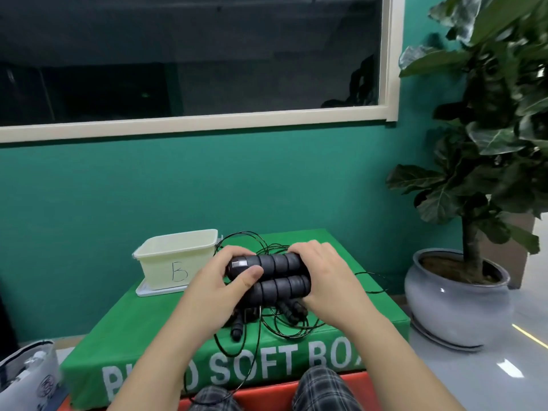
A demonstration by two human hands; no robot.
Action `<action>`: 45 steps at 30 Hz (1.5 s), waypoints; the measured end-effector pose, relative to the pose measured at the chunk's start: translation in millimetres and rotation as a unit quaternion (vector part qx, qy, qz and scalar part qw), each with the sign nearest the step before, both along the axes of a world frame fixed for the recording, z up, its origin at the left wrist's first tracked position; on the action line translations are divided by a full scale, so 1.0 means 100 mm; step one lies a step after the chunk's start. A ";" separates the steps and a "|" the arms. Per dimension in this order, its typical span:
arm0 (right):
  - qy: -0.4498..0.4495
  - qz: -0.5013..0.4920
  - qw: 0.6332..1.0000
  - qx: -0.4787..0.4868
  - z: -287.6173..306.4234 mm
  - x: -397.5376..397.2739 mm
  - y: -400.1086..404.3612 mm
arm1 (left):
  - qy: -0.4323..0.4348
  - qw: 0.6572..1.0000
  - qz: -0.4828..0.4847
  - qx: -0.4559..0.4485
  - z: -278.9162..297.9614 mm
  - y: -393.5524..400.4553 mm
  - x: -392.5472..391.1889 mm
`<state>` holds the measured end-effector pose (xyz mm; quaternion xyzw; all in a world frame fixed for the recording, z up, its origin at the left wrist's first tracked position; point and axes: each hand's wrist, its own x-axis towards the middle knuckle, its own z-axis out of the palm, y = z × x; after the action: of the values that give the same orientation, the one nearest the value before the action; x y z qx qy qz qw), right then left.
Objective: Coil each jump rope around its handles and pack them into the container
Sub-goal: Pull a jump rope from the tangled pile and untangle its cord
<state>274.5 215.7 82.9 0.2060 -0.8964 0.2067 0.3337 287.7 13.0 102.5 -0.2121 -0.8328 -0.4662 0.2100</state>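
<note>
Two black ribbed jump-rope handles (275,274) lie side by side, held above the green soft box (142,324). My left hand (219,292) grips their left ends, thumb across them. My right hand (329,280) grips their right ends. Thin black rope (267,327) lies in loose tangled loops on the box, and one strand hangs over its front edge. Further black handles (237,327) rest on the box under my hands. A pale plastic container (175,259) marked "B" stands open on its lid at the back left.
A large potted plant in a grey ceramic pot (456,298) stands on the floor to the right. A green wall with a window is behind. A white fabric bag (29,375) sits at lower left. My checked trouser knees show at the bottom edge.
</note>
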 end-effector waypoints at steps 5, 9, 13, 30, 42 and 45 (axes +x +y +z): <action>0.035 -0.030 0.999 0.014 0.02 -0.07 0.22 | -0.002 0.996 0.016 -0.083 -0.03 -0.14 -0.07; 0.045 -0.027 0.998 0.026 0.02 -0.14 0.33 | -0.019 0.994 -0.005 -0.105 -0.07 -0.20 -0.05; 0.014 -0.066 0.998 -0.009 -0.04 -0.24 0.54 | -0.006 0.997 0.027 -0.068 -0.12 -0.38 -0.08; -0.358 0.199 0.521 -0.749 -0.37 -0.42 0.17 | 0.032 0.992 -0.044 -0.112 -0.43 0.19 -0.52; -0.303 0.163 0.488 -0.802 -0.49 -0.48 -0.01 | -0.028 0.983 -0.106 -0.147 -0.74 0.38 -0.48; -0.310 0.169 0.506 -0.787 -0.54 -0.50 -0.04 | -0.049 0.979 -0.110 -0.165 -0.77 0.40 -0.46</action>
<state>224.1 212.2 28.5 -0.0706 -0.3598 0.9302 0.0179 242.2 52.7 25.7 -0.3115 -0.8790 -0.3524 0.0786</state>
